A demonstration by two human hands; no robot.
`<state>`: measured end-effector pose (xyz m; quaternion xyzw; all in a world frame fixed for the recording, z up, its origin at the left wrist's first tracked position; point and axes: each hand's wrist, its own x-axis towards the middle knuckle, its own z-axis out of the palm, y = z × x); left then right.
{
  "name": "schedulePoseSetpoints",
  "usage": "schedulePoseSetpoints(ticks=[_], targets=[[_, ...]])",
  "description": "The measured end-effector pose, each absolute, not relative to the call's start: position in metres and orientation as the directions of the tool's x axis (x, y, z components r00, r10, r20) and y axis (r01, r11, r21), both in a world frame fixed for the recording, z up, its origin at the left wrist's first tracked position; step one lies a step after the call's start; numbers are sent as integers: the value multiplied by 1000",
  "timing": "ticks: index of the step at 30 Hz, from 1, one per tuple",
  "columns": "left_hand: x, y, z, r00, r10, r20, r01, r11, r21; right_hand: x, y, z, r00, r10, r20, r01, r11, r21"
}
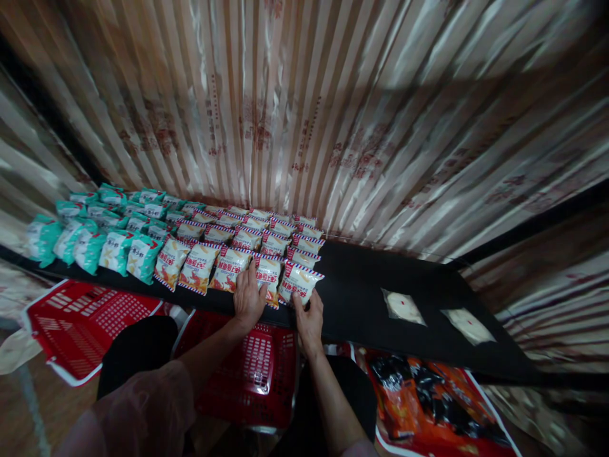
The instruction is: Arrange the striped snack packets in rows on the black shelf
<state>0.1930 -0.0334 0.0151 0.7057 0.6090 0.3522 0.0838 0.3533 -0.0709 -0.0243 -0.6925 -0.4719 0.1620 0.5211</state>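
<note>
Rows of white snack bags with red lettering stand on a black shelf (361, 285). My left hand (249, 298) lies with its fingers apart against the fronts of two front-row bags, one of them a white bag (230, 269). Thumb in front, my right hand (309, 314) grips the lower right part of the rightmost front bag (299, 282). To the left of these, several green-and-white bags (115, 251) stand in rows on the same shelf.
Two flat clear packets, a nearer packet (403, 307) and a farther right packet (469, 325), lie on the shelf. Below are an empty-looking red basket (257, 368), another red basket (85, 324) and orange and black packages (428, 400). Striped sheeting (295, 114) hangs behind.
</note>
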Motion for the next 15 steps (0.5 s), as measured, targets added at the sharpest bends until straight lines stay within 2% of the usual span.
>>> schedulePoseSetpoints(ticks=[6, 15], targets=[[191, -31, 13, -39, 908, 417, 757, -246, 605, 353, -68, -25, 503, 822, 265, 528, -49, -848], [188, -42, 2, -33, 851, 525, 782, -305, 543, 346, -75, -19, 542, 821, 177, 482, -132, -866]])
